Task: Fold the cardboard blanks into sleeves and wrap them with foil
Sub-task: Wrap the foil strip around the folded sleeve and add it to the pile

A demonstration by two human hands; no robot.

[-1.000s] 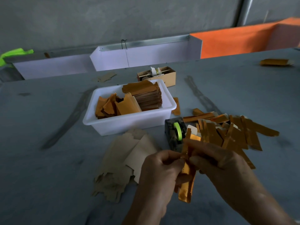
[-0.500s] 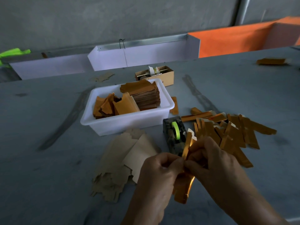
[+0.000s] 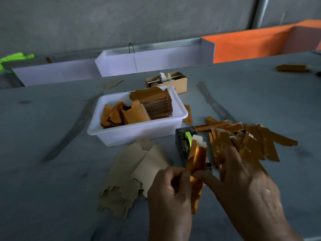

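Both hands hold one gold-foil-wrapped cardboard sleeve (image 3: 197,164) upright above the grey table. My left hand (image 3: 169,190) pinches its left edge near the middle. My right hand (image 3: 243,186) pinches it from the right with thumb and forefinger, the other fingers spread. A white cardboard end shows at the sleeve's top. A heap of plain brown cardboard blanks (image 3: 132,174) lies to the left of my hands. A pile of foil-wrapped sleeves (image 3: 251,140) lies to the right.
A white plastic tub (image 3: 137,134) holds stacked blanks and foil pieces. A dark tape dispenser (image 3: 184,141) with green tape stands just behind the held sleeve. A small cardboard box (image 3: 178,82) sits behind the tub. White and orange panels line the table's far edge.
The sleeve has been turned and raised, so more of it stands above my hands. My right hand's fingers have spread out. The view has tilted slightly.
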